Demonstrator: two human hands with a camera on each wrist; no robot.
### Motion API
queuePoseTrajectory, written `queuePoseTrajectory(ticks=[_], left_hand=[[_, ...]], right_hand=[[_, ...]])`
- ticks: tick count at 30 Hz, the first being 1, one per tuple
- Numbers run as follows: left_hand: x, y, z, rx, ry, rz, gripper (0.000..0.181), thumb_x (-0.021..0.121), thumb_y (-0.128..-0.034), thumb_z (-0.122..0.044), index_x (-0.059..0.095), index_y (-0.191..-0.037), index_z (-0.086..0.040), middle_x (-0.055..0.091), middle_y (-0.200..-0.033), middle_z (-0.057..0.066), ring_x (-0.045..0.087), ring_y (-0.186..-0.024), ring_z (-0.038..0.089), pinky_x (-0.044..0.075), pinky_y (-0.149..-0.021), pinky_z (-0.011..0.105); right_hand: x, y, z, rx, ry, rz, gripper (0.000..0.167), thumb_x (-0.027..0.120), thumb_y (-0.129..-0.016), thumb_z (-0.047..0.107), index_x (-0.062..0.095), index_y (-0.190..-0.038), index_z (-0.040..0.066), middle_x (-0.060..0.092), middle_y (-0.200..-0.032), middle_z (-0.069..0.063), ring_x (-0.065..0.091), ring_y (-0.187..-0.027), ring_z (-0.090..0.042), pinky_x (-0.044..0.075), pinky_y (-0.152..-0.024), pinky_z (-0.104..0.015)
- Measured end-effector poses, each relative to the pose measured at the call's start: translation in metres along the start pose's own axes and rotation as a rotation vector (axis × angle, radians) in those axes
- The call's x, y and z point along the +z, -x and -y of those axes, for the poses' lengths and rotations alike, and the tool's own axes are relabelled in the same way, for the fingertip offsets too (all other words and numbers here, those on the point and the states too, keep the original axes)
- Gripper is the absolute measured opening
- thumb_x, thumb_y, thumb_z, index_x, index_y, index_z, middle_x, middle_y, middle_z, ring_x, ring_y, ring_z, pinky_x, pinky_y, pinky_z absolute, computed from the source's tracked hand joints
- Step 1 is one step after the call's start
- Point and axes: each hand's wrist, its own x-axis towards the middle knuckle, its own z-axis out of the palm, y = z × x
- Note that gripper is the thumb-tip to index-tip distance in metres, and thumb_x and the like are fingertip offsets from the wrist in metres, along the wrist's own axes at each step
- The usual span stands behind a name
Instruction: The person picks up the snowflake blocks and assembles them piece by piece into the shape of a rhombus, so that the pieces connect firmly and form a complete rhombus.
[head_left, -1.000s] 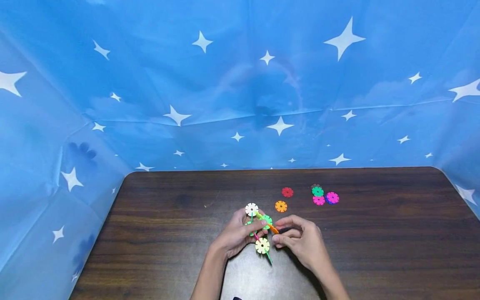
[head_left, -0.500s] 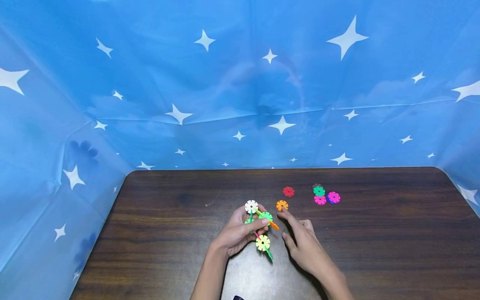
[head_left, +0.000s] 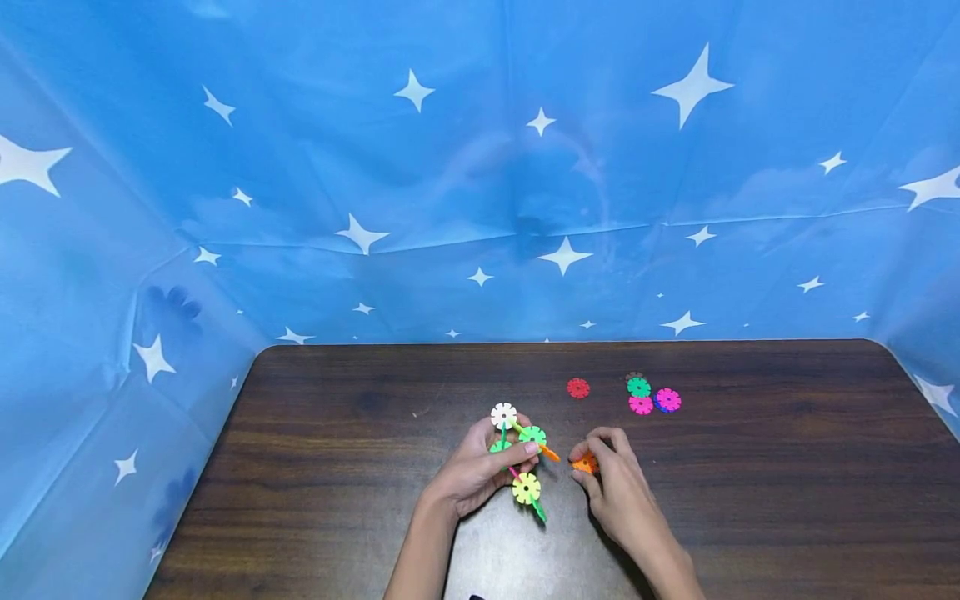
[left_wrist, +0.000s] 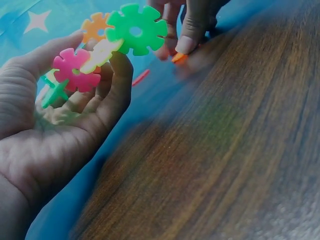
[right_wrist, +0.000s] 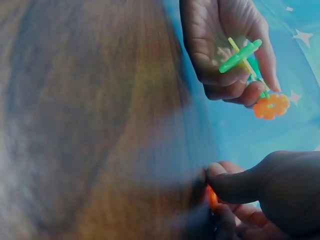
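The left hand (head_left: 482,468) grips a linked chain of notched plastic discs, with a white disc (head_left: 504,416) at its top, a green disc (head_left: 532,437) beside the thumb and a pale yellow disc (head_left: 527,489) lower down. A tilted orange disc (head_left: 550,453) is attached on the chain's right side. Just right of it, the right hand (head_left: 621,492) pinches a loose orange disc (head_left: 585,464) between thumb and fingers. In the left wrist view, a pink disc (left_wrist: 76,70) and a large green disc (left_wrist: 136,30) of the chain show above the left palm.
On the brown table (head_left: 337,467) a red disc (head_left: 578,388) lies beyond the hands. Farther right is a group with a teal disc (head_left: 639,387), a pink disc (head_left: 641,406) and a magenta disc (head_left: 668,400) over a blue one. A blue star-patterned cloth (head_left: 450,183) stands behind.
The right hand let go of the orange disc on the chain, reached out to the loose orange disc and drew it nearer. The left hand has hardly moved.
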Motion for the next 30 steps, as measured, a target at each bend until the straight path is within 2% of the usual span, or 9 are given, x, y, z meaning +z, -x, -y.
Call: queuePoseTrajectory(ticks=[4,6,9,11,13,16,20,30], left_hand=[[0.001,0.0,0.001,-0.009,0.005,-0.017,0.032,0.072,-0.0994,-0.004,0.055,-0.125,-0.009,0.07,-0.1,0.0,0.068,-0.081,0.006,0.06,-0.072,0.018],[0.0,-0.001,0.001,-0.004,0.009,-0.014,0.033,0.073,-0.0988,-0.005,0.055,-0.126,-0.008,0.071,-0.1,-0.001,0.068,-0.081,0.006,0.06,-0.071,0.018],[0.0,-0.001,0.0,0.011,0.019,-0.01,0.034,0.073,-0.0991,-0.004,0.055,-0.127,-0.008,0.071,-0.099,-0.001,0.068,-0.08,0.005,0.06,-0.07,0.018],[0.0,0.0,0.0,0.019,0.026,-0.006,0.033,0.073,-0.0997,-0.005,0.055,-0.127,-0.008,0.071,-0.098,0.0,0.068,-0.08,0.005,0.06,-0.07,0.018],[0.001,0.0,0.0,0.024,0.029,-0.006,0.033,0.072,-0.1003,-0.005,0.054,-0.128,-0.009,0.071,-0.098,0.0,0.068,-0.08,0.005,0.061,-0.071,0.018],[0.0,0.0,0.0,0.025,0.028,-0.013,0.034,0.072,-0.1002,-0.005,0.054,-0.129,-0.009,0.071,-0.101,0.001,0.068,-0.082,0.005,0.061,-0.074,0.019],[0.0,0.0,0.0,0.03,0.024,-0.021,0.033,0.071,-0.1007,-0.004,0.054,-0.129,-0.009,0.071,-0.099,0.0,0.067,-0.081,0.005,0.061,-0.076,0.02],[0.001,-0.003,0.001,0.018,-0.016,-0.018,0.028,0.066,-0.1026,-0.001,0.056,-0.128,-0.005,0.072,-0.096,-0.002,0.067,-0.081,0.005,0.061,-0.074,0.02]], right_hand=[[-0.004,-0.001,0.001,0.056,-0.003,0.049,0.022,0.082,-0.091,0.001,0.069,-0.103,0.014,0.063,-0.106,-0.007,0.063,-0.093,-0.021,0.056,-0.08,-0.042],[-0.007,-0.003,0.001,0.1,-0.066,0.079,0.023,0.082,-0.092,0.002,0.069,-0.105,0.014,0.064,-0.098,-0.004,0.059,-0.083,-0.015,0.053,-0.073,-0.032],[-0.012,-0.007,-0.001,0.163,-0.285,0.118,0.019,0.08,-0.093,0.0,0.068,-0.106,0.009,0.066,-0.09,-0.003,0.053,-0.073,-0.009,0.046,-0.065,-0.022],[-0.016,-0.008,-0.002,0.186,-0.479,0.15,0.019,0.078,-0.095,-0.001,0.067,-0.109,0.003,0.069,-0.092,-0.006,0.058,-0.073,-0.006,0.05,-0.063,-0.02],[-0.02,-0.009,-0.004,0.189,-0.64,0.191,0.022,0.076,-0.096,-0.002,0.064,-0.114,-0.004,0.071,-0.095,-0.011,0.065,-0.075,-0.008,0.055,-0.065,-0.021],[-0.023,-0.009,-0.005,0.177,-0.779,0.252,0.029,0.074,-0.098,-0.002,0.059,-0.121,-0.01,0.073,-0.1,-0.017,0.074,-0.08,-0.013,0.063,-0.069,-0.027],[-0.023,-0.009,-0.005,0.175,-0.819,0.268,0.032,0.072,-0.1,-0.001,0.057,-0.125,-0.013,0.073,-0.101,-0.019,0.076,-0.08,-0.016,0.065,-0.071,-0.029],[-0.016,-0.007,-0.001,0.197,-0.892,0.253,0.034,0.074,-0.099,0.0,0.056,-0.124,-0.015,0.072,-0.095,-0.013,0.076,-0.076,-0.015,0.065,-0.07,-0.029]])
